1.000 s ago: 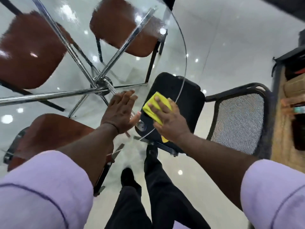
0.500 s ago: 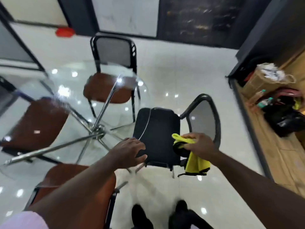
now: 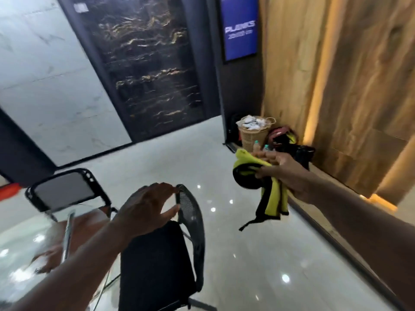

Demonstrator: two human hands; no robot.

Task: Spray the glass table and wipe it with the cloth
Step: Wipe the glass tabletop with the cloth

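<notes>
Right hand (image 3: pixel 285 173): raised clear of the table (image 3: pixel 20 248), fingers closed on the bunched yellow cloth (image 3: pixel 272 194), whose black-edged tail hangs below the fist. Left hand (image 3: pixel 147 207): empty, fingers spread wide, hovering just above the back of the black chair (image 3: pixel 190 221); table low to its left, blurred. Step judged: a break from wiping; next move calls for the cloth brought down flat onto the glass, or the sprayer found, none being visible.

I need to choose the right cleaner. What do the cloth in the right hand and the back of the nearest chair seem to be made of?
The cloth looks like soft yellow microfibre with black edging: matte, hanging in limp folds. The chair back appears to be black mesh in a plastic frame, with a fine perforated weave showing.
</notes>
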